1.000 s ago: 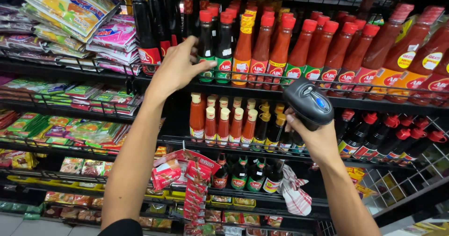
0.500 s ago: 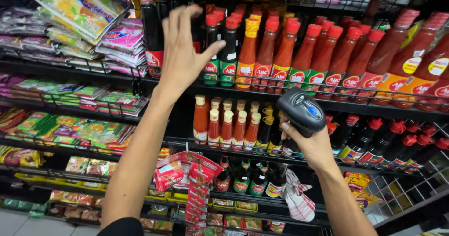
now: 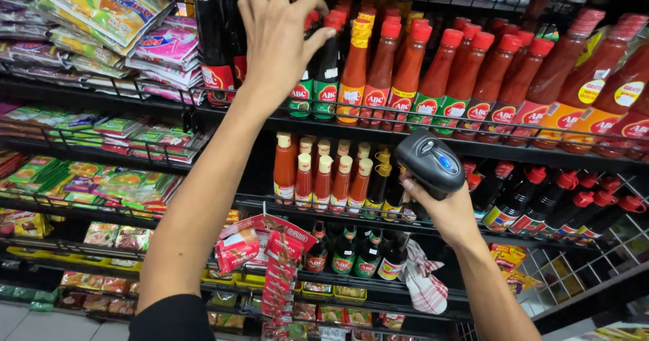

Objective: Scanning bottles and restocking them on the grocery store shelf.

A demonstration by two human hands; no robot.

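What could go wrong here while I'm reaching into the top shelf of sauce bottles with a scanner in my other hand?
The left hand reaches among tightly packed red-capped sauce bottles on a high wire shelf; nudging one could topple its neighbours, perhaps over the low front rail. The right hand is occupied with the handheld barcode scanner, so it probably could not catch a falling bottle. The scanner also sits close to the small orange-capped bottles and might knock them.

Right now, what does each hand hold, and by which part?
The right hand holds a black barcode scanner by its handle. The left hand reaches among the dark sauce bottles; a hold cannot be told.
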